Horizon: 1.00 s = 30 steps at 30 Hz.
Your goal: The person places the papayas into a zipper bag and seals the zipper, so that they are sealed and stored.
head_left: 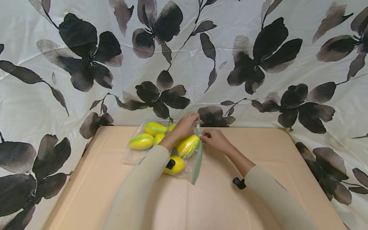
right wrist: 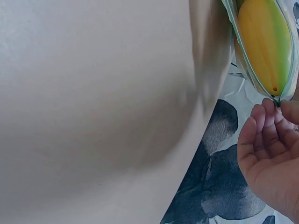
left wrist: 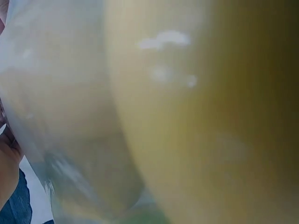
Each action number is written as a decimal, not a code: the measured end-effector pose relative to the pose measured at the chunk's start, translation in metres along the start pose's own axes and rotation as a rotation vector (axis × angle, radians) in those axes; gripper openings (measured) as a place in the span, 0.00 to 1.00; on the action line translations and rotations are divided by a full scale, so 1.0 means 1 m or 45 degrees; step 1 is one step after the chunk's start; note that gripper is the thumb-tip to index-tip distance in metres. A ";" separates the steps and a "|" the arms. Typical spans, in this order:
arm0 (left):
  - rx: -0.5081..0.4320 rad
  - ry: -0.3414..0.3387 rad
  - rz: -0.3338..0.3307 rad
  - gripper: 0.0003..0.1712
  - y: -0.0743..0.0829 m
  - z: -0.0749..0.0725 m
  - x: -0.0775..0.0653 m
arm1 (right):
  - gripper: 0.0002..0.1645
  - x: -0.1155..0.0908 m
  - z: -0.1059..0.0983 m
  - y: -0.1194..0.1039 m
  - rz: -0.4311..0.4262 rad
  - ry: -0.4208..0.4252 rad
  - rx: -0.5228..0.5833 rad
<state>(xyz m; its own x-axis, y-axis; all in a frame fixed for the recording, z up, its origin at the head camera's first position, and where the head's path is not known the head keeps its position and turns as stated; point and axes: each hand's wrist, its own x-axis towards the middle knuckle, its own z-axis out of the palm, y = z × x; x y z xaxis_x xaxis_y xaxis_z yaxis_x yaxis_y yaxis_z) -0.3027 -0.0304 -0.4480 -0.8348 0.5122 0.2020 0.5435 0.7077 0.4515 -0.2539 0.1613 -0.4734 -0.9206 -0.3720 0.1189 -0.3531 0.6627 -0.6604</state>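
Note:
A clear zip bag (head_left: 197, 163) with a green closure strip lies on the board, holding several yellow-green mangoes (head_left: 141, 141). My left hand (head_left: 184, 126) reaches across the bag and grips the far end of its zip edge, the fingers curled there. Just nearer me, my right hand (head_left: 217, 140) pinches the same edge between thumb and fingers. The right wrist view shows that hand (right wrist: 273, 158) at the corner where the two zip strips meet; they part around a mango (right wrist: 266, 44). A blurred mango (left wrist: 210, 112) behind plastic fills most of the left wrist view.
The tan board (head_left: 230, 204) underneath has raised creases and a far edge just beyond the bag. White cloth with dark flowers (head_left: 258, 60) hangs behind and spreads at both sides. Each sleeve carries a small black wrist camera (head_left: 239, 183).

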 end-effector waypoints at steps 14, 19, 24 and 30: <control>0.014 -0.063 -0.020 0.04 0.009 0.001 0.000 | 0.11 -0.010 0.004 0.010 0.090 -0.057 0.093; 0.023 -0.117 0.002 0.05 0.012 0.004 0.002 | 0.09 -0.014 0.007 0.015 0.114 -0.110 0.152; 0.034 -0.107 -0.016 0.05 0.012 0.005 0.001 | 0.07 -0.014 0.006 0.014 0.132 -0.133 0.176; 0.090 -0.066 0.060 0.06 0.013 0.008 0.002 | 0.05 -0.010 0.012 0.011 0.173 -0.058 0.098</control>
<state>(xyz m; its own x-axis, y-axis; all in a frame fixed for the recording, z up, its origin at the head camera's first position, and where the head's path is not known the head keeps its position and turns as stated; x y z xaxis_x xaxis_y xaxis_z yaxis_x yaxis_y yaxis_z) -0.2961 -0.0161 -0.4485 -0.8035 0.5688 0.1757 0.5884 0.7137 0.3800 -0.2468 0.1649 -0.4908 -0.9499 -0.3125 -0.0077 -0.2105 0.6577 -0.7233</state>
